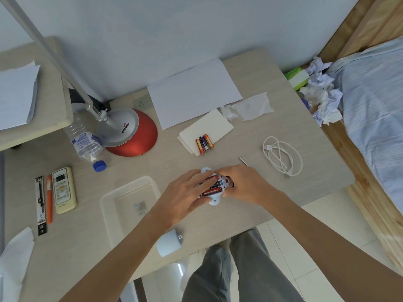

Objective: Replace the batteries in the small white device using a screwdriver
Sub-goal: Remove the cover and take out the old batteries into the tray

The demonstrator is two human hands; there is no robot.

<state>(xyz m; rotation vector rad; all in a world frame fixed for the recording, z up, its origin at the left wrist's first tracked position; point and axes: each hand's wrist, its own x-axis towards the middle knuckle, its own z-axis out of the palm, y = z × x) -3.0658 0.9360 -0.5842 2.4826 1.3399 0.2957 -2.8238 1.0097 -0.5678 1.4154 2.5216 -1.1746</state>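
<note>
right now the left hand (185,189) and right hand (244,184) both grip the small white device (214,200) above the table (220,162); i'd press each red battery (212,190) flat (polarity checked) before lifting the screwdriver (243,161).

The surface (218,219) is matt, pale wood-grain. The device (214,200) is smooth white plastic. The lamp (130,136) has a glossy red base and metal neck. The tray (109,201) is translucent plastic.
</note>
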